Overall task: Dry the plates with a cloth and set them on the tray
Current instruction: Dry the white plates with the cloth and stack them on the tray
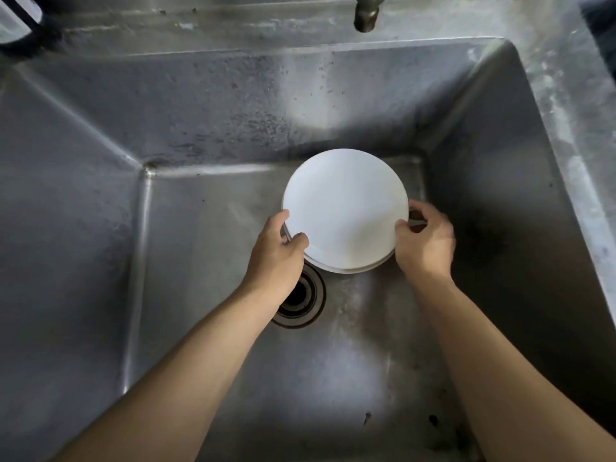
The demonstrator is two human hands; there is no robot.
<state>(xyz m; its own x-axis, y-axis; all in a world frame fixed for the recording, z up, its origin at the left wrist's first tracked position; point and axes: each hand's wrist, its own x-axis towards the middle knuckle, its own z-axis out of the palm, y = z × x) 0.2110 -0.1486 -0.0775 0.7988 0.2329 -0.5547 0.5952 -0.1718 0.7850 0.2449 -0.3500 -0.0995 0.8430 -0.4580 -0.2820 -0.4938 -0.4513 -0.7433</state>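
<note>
Forearms reach down together into the steel sink [100, 228], and we hold a small stack of white plates [345, 208] between both hands. Our left hand [276, 258] curls round the stack's left edge, thumb on top of the upper plate and fingers tucked under the rim. Our right hand [425, 241] grips the right edge the same way, thumb pressing the top face, fingers bent beneath. The stack sits level, face up, toward the far wall of the sink; we cannot tell whether it rests on the sink floor or hangs just above it. A round drain [300, 298] lies on the near side of the stack, partly hidden by our left wrist. A faucet spout [366, 11] hangs beyond the sink's far rim.
</note>
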